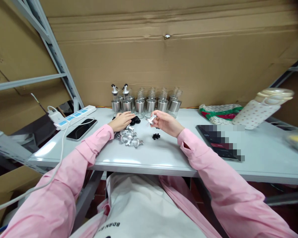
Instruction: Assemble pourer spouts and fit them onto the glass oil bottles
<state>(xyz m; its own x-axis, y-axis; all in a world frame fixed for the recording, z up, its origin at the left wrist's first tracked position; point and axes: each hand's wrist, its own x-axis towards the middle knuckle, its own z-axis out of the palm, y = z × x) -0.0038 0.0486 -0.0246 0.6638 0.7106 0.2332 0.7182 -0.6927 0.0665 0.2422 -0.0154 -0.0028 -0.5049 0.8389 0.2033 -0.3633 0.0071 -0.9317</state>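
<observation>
Far left on the worktop [169, 155], well left of the left fingers: white power strip [76, 116], charger plugged in. Smartphone [81, 129] lies between strip and left fingers, screen dark.

Left hand [121, 121]: palm down, fingers extended side by side, over the near edge of the black rings [135, 120], which show just right of the fingertips. Can't tell whether they grip anything underneath. Silver pourer heads [126, 138] lie in a loose pile just on the near side of those fingers.

Beyond both hands' fingers: double row of glass bottles [151, 105] with steel sleeves, upright. The two leftmost in front carry black-tipped pourers [125, 89], directly beyond the left fingers.

Right hand [167, 122]: thumb and index clamped on one silver pourer piece [151, 119], held up off the worktop, tilted, right of the rings. Small black stoppers [156, 136] sit in a tight cluster on the near side of the right fingers.

Right of the right fingers: dark flat device [211, 140], partly pixelated. Beyond it, crumpled green-red-white packet [220, 114], then dotted tumbler [257, 110], leaning in view.
</observation>
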